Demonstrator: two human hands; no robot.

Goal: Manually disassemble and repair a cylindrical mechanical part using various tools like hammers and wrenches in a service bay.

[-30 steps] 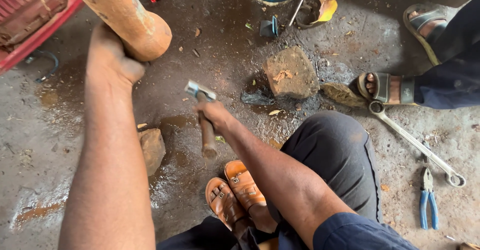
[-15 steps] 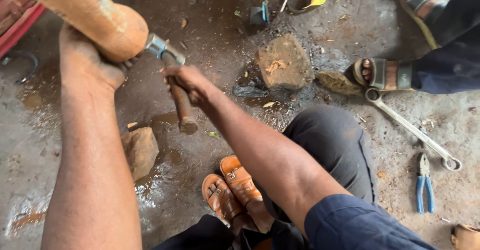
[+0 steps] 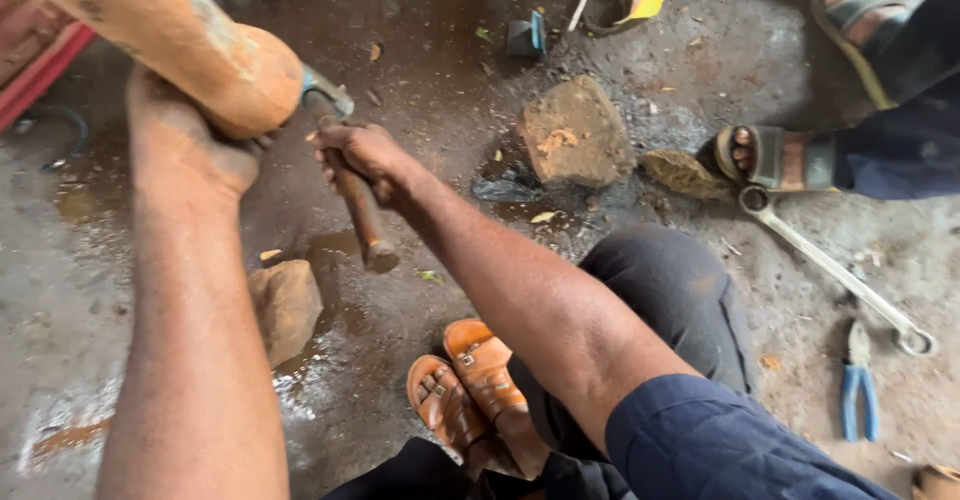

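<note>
A thick orange-brown cylindrical piece (image 3: 190,45) slants in from the upper left, and my left hand (image 3: 185,145) grips it from below near its rounded end. My right hand (image 3: 362,155) is closed on the rusty handle of a hammer (image 3: 352,195). The hammer's metal head touches the end of the cylinder. Its handle points down toward the wet concrete floor.
Two stones lie on the floor, one (image 3: 575,132) ahead and one (image 3: 285,305) by my left arm. A long spanner (image 3: 830,270) and blue-handled pliers (image 3: 858,380) lie at the right. Another person's sandalled foot (image 3: 770,155) rests nearby. My orange sandals (image 3: 465,385) are below.
My right hand has swung the hammer up and left, from mid-floor to the end of the cylinder. The view has shifted closer to the work.
</note>
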